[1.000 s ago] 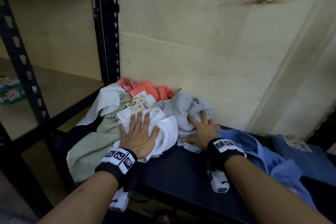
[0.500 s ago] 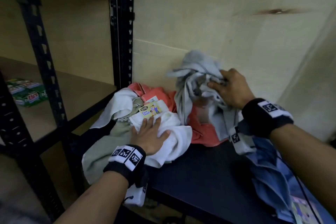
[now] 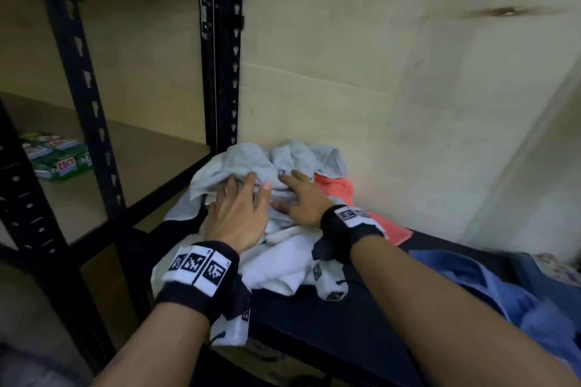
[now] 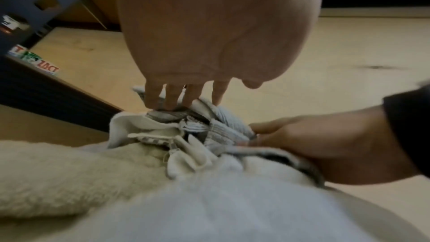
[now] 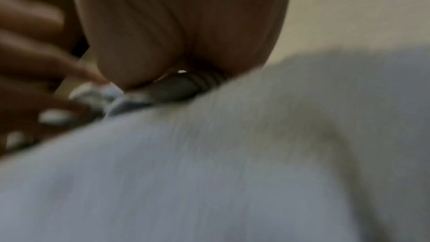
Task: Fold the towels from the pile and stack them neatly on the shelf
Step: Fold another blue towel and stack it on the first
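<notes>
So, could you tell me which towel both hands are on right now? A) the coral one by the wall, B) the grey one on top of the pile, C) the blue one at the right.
B: the left hand and right hand both rest on the grey towel.
</notes>
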